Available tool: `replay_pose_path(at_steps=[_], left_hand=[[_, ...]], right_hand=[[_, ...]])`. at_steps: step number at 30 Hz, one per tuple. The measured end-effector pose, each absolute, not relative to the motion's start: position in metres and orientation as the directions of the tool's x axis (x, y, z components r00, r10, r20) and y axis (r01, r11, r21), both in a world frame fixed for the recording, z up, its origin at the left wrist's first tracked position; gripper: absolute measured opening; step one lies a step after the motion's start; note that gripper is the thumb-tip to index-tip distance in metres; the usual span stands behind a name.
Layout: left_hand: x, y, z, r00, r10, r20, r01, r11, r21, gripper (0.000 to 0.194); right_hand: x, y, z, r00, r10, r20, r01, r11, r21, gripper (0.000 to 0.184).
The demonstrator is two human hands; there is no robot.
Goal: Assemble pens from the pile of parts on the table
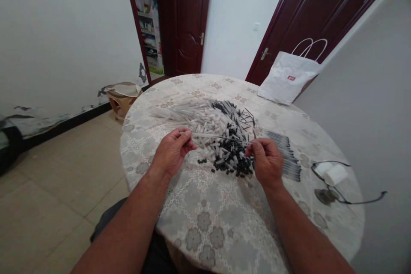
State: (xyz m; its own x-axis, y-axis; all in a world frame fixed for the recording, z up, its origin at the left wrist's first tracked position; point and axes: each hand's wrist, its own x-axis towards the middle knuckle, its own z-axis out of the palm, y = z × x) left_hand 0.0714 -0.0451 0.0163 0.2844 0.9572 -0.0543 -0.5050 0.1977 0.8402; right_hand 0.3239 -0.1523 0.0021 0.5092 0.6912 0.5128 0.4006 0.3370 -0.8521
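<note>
My left hand pinches the left end of a translucent white pen barrel, held level above the pile. A thin black pen refill runs from the barrel's right end across to my right hand. The fingers of that hand are closed on the refill's far end. Beneath both hands lie short whitish plastic pieces and small black plugs, heaped together. Long pale barrels spread out behind my left hand. Dark refills lie crossed at the back of the heap.
Right of my right hand, finished-looking pens lie in a row. Eyeglasses, a white roll and a dark round object are near the right edge. A white paper bag stands at the back of the round table.
</note>
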Motion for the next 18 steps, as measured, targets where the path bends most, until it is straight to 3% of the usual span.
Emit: replay_pose_path(at_steps=[7, 14, 18], left_hand=[[0.081, -0.057, 0.017, 0.452, 0.885, -0.110, -0.461, 0.337, 0.821, 0.032], [0.094, -0.067, 0.009, 0.566, 0.811, -0.149, -0.470, 0.466, 0.749, 0.026], [0.095, -0.071, 0.012, 0.633, 0.758, -0.156, -0.441, 0.519, 0.732, 0.026]], right_hand=[[0.306, -0.160, 0.005, 0.261, 0.873, 0.412, 0.329, 0.321, -0.888, 0.021], [0.297, -0.159, -0.006, 0.109, 0.946, 0.306, 0.049, 0.303, -0.952, 0.027], [0.298, -0.155, -0.014, -0.026, 0.976, 0.215, -0.194, 0.206, -0.959, 0.038]])
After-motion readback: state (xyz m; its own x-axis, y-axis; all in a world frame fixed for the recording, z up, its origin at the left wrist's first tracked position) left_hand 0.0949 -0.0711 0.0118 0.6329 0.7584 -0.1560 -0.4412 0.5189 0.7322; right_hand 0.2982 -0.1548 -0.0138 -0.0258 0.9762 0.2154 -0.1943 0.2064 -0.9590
